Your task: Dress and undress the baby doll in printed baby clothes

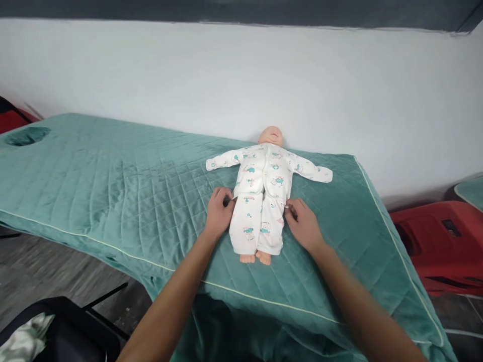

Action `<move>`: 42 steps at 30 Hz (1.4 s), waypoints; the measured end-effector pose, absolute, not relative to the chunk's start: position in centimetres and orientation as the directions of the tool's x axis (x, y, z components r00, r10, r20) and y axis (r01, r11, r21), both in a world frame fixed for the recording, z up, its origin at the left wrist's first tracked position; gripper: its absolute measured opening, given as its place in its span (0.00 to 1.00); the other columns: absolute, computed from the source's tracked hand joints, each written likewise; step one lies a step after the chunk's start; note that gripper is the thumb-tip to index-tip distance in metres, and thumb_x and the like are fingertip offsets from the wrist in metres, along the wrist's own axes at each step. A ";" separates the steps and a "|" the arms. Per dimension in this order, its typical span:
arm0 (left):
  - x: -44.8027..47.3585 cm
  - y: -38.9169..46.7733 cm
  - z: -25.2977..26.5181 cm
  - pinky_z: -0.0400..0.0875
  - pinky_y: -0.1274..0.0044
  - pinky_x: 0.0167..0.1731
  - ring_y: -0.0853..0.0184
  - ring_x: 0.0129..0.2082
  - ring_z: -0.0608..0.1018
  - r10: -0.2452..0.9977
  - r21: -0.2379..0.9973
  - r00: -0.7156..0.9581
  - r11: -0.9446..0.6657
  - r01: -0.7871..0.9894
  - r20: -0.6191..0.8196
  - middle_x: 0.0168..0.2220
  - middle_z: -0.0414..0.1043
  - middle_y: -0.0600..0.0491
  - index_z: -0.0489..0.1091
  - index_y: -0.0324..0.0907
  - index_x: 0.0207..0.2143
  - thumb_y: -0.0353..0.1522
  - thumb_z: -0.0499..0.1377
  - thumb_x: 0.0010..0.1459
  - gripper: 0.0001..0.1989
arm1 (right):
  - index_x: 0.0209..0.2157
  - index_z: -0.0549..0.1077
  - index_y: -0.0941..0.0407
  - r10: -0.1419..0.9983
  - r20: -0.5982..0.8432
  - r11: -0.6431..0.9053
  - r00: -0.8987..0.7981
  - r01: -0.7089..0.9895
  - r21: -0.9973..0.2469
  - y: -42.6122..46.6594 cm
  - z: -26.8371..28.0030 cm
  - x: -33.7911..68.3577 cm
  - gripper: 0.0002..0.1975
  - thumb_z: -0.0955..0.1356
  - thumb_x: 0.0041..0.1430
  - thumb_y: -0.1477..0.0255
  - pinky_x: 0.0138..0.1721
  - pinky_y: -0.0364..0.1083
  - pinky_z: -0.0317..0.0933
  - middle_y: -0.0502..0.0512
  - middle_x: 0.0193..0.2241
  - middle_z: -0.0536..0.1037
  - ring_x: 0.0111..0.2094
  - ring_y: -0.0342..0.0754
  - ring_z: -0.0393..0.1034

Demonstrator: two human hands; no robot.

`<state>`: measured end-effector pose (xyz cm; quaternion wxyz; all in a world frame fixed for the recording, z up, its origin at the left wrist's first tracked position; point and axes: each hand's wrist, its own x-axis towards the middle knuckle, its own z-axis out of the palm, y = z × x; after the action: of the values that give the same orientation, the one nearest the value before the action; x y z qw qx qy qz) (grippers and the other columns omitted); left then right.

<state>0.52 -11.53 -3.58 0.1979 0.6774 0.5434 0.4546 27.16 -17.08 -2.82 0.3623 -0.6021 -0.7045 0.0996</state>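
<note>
A baby doll (270,136) lies on its back on the green quilted cover (169,201), its head toward the wall and bare feet toward me. It wears a white printed baby shirt (251,168), sleeves spread to both sides, and matching pants (247,226). The shirt fronts part slightly near the hem. At the doll's waist, my left hand (220,212) pinches the shirt's lower edge on the left side. Opposite it, my right hand (303,221) is closed in a pinch on a bit of white cloth at the shirt's right hem.
The covered table stretches far to the left, where it has a round face hole (28,136). A white wall (241,75) stands behind. Red plastic chairs (445,241) are at the right. A black chair (56,327) with a crumpled cloth (28,339) sits at the lower left.
</note>
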 end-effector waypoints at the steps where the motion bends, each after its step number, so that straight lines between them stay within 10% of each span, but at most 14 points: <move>1: 0.1 -11.0 -3.6 0.72 0.72 0.43 0.64 0.46 0.74 0.918 0.776 0.001 -0.335 0.535 0.396 0.43 0.71 0.51 0.63 0.45 0.32 0.25 0.53 0.52 0.06 | 0.39 0.71 0.45 0.928 0.369 0.274 -0.041 0.746 -0.606 -16.8 -2.8 28.0 0.07 0.63 0.62 0.69 0.38 0.54 0.68 0.51 0.33 0.74 0.34 0.54 0.72; 8: -3.0 -1.6 -3.8 0.58 0.63 0.64 0.54 0.65 0.62 0.931 0.567 -0.076 -0.151 0.810 0.356 0.65 0.59 0.40 0.60 0.38 0.60 0.24 0.57 0.53 0.31 | 0.53 0.68 0.62 0.837 0.509 0.081 0.204 0.872 -0.482 -9.7 -3.9 36.9 0.25 0.66 0.57 0.64 0.60 0.62 0.54 0.72 0.57 0.68 0.60 0.63 0.59; 14: -3.4 2.9 -3.2 0.53 0.55 0.63 0.50 0.65 0.62 0.964 0.467 -0.132 0.009 0.884 0.232 0.67 0.57 0.38 0.56 0.36 0.65 0.29 0.49 0.66 0.26 | 0.50 0.72 0.60 0.778 0.420 -0.246 0.467 0.841 -0.481 -5.0 -5.0 41.0 0.22 0.63 0.60 0.62 0.51 0.61 0.58 0.70 0.46 0.75 0.48 0.61 0.67; 24: -4.5 3.8 -2.7 0.59 0.63 0.60 0.55 0.62 0.67 0.951 0.440 -0.193 0.069 0.896 0.243 0.65 0.62 0.42 0.60 0.34 0.62 0.23 0.44 0.66 0.23 | 0.44 0.75 0.60 0.734 0.372 -0.175 0.568 0.687 -0.705 -5.9 -4.1 42.1 0.17 0.64 0.55 0.69 0.39 0.49 0.62 0.59 0.33 0.76 0.31 0.49 0.66; 34: -4.9 3.9 -3.6 0.56 0.56 0.61 0.51 0.63 0.66 0.944 0.412 -0.207 0.087 0.907 0.256 0.63 0.65 0.42 0.69 0.39 0.57 0.21 0.48 0.60 0.25 | 0.44 0.76 0.60 0.746 0.417 -0.213 0.519 0.780 -0.588 -6.6 -4.1 41.8 0.22 0.63 0.46 0.79 0.47 0.53 0.62 0.64 0.41 0.73 0.39 0.53 0.66; 38: -4.7 2.8 -3.6 0.59 0.57 0.61 0.50 0.64 0.65 0.916 0.471 -0.264 0.097 0.877 0.301 0.64 0.62 0.38 0.66 0.36 0.59 0.21 0.49 0.58 0.27 | 0.48 0.73 0.60 0.745 0.499 -0.091 0.443 0.808 -0.582 -7.3 -3.0 39.4 0.22 0.62 0.50 0.79 0.48 0.50 0.63 0.66 0.48 0.70 0.41 0.50 0.67; 42: -3.7 -0.5 -3.4 0.60 0.65 0.63 0.54 0.63 0.66 0.891 0.509 -0.250 0.025 0.861 0.380 0.61 0.64 0.38 0.66 0.33 0.57 0.20 0.50 0.54 0.27 | 0.44 0.71 0.56 0.848 0.442 0.082 0.291 0.753 -0.653 -8.3 -2.5 34.9 0.13 0.62 0.59 0.70 0.42 0.50 0.64 0.55 0.34 0.74 0.34 0.49 0.68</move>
<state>-3.69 -0.49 -3.42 0.0224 0.6118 0.7156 0.3363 34.85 -8.28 -2.46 0.4352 -0.6751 -0.5931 0.0547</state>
